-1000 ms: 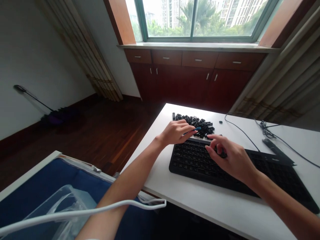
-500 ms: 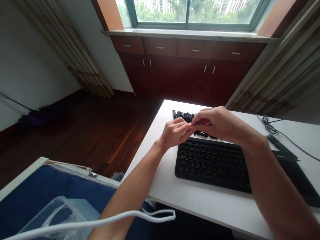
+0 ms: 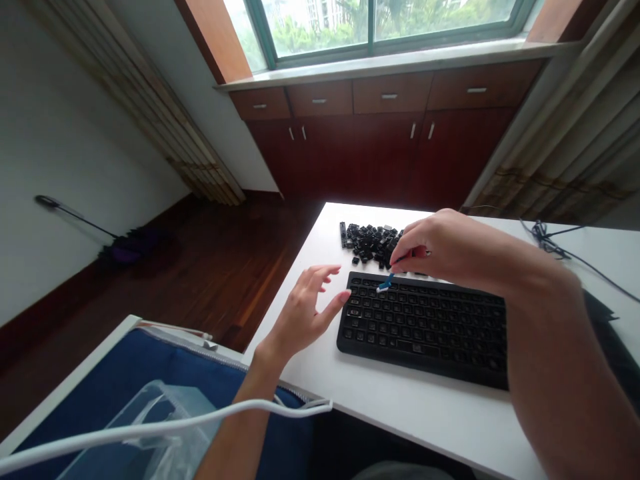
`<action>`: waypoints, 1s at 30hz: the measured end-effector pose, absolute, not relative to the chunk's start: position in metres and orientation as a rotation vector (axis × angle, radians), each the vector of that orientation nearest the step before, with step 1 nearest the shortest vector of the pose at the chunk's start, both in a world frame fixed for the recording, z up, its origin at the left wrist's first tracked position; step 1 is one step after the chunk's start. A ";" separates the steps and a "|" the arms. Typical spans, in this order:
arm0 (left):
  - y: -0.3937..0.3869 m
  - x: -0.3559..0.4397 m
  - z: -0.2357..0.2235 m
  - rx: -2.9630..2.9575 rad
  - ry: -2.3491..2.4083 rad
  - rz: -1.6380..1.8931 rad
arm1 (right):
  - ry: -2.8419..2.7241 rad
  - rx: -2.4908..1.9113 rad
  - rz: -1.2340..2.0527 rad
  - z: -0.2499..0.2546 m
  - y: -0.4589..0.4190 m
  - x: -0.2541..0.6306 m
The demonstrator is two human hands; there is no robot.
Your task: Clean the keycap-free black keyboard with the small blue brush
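A black keyboard (image 3: 425, 333) with its keycaps off lies on the white table. My right hand (image 3: 425, 247) is closed around a small blue brush (image 3: 386, 285), whose white tip points down at the keyboard's upper left rows. Most of the brush's handle is hidden in my fingers. My left hand (image 3: 305, 307) is off the keyboard's left edge with its fingers apart, holding nothing. Behind the keyboard lies a pile of loose black keycaps (image 3: 370, 241), partly covered by my right hand.
A black cable (image 3: 545, 237) lies on the white table (image 3: 320, 360) at the far right, near a dark flat object (image 3: 607, 353) partly behind my right forearm. At lower left are a blue fabric surface (image 3: 200, 360), a clear plastic bag (image 3: 165, 413) and a white tube (image 3: 200, 420).
My hands have parted. The left one has let go and moved left and down, opening. My right hand now holds the brush with its white tip lowered to the keyboard.
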State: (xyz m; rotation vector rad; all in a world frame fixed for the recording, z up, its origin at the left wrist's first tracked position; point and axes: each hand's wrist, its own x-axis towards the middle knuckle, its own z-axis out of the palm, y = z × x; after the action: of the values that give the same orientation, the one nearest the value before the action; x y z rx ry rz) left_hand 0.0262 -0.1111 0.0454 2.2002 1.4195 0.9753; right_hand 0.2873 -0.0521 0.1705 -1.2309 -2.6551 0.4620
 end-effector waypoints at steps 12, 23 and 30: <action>-0.150 0.051 0.015 1.889 1.710 0.851 | -2.815 -1.440 0.616 0.150 -0.055 0.269; -0.150 0.056 0.013 2.054 1.826 0.703 | -2.790 -1.662 0.667 0.167 -0.051 0.278; -0.149 0.056 0.012 2.066 1.854 0.681 | -2.814 -1.260 0.576 0.151 -0.046 0.267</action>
State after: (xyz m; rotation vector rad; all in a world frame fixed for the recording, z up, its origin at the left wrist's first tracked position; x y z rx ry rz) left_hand 0.0565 -0.1495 0.0116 2.0661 1.8542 0.6814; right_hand 0.2673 -0.0460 0.1512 -1.2596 -2.8143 0.5756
